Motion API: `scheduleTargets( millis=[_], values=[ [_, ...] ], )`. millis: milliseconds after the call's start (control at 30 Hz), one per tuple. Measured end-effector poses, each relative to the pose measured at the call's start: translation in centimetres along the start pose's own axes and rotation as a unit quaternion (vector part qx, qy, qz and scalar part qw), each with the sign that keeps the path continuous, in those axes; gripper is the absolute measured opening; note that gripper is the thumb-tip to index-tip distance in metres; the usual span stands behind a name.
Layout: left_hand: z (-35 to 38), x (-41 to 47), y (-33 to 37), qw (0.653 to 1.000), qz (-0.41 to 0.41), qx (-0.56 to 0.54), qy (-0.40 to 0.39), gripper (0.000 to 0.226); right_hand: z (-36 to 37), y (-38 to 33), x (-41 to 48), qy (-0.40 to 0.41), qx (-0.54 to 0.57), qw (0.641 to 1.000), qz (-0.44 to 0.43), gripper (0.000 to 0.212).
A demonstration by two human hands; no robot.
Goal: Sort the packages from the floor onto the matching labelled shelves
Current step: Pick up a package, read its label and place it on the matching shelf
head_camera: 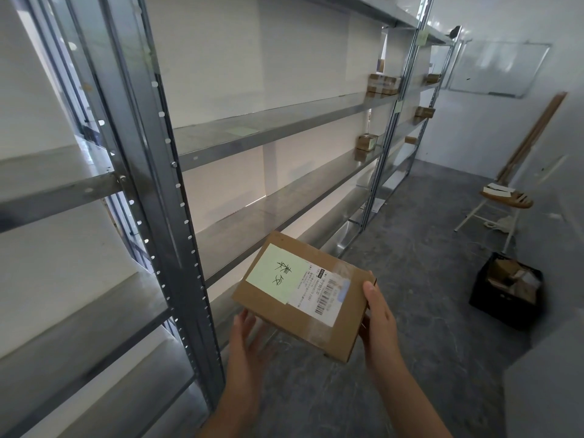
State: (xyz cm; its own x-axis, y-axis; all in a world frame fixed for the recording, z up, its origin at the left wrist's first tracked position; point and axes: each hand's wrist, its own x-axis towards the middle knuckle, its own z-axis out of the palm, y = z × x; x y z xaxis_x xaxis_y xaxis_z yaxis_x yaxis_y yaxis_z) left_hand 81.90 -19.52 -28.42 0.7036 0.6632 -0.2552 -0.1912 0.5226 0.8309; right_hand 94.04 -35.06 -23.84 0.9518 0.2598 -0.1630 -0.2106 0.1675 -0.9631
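box (303, 295): stiff, light cardboard | left hand (249, 336), right hand (379, 314) clasp opposite edges | beside shelves (268, 134)

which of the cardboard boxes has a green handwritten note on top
The box held between the left hand and right hand. The boxes on the far shelves show no such note from here.

The 1 head-worn wide-angle camera looks forward and down along the grey metal shelving rack (221, 137), close above the grey concrete floor (426, 263).
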Motion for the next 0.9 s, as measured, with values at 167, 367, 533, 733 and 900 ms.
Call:
scheduleTargets(
  millis=[167, 367, 533, 733, 900],
  values=[
    [-2.3, 2.4, 3.1, 0.998, 0.018, 0.057, -0.011, 0.062, -1.3, -0.4, 0.5, 0.004, -0.007, 0.999, 0.043, 0.06],
    [-2.7, 2.4, 3.9, 0.989, -0.021, 0.123, -0.08, 0.056, -0.9, -0.5, 0.5, -0.019, -0.011, 0.995, 0.093, 0.06],
    [-3.6, 2.5, 4.8, 0.983, -0.065, 0.137, -0.101, 0.064, -0.8, -1.3, 0.2, -0.062, -0.033, 0.993, 0.092, 0.075],
    [-3.1, 2.2, 8.6, 0.948, -0.11, 0.227, -0.193, 0.067, -1.1, -2.7, 0.1, -0.148, -0.089, 0.977, 0.129, 0.077],
    [-4.2, 1.5, 9.1, 0.935, -0.123, 0.254, -0.214, 0.076, -1.4, -3.6, 0.0, -0.173, -0.116, 0.966, 0.156, 0.07]
  ],
)
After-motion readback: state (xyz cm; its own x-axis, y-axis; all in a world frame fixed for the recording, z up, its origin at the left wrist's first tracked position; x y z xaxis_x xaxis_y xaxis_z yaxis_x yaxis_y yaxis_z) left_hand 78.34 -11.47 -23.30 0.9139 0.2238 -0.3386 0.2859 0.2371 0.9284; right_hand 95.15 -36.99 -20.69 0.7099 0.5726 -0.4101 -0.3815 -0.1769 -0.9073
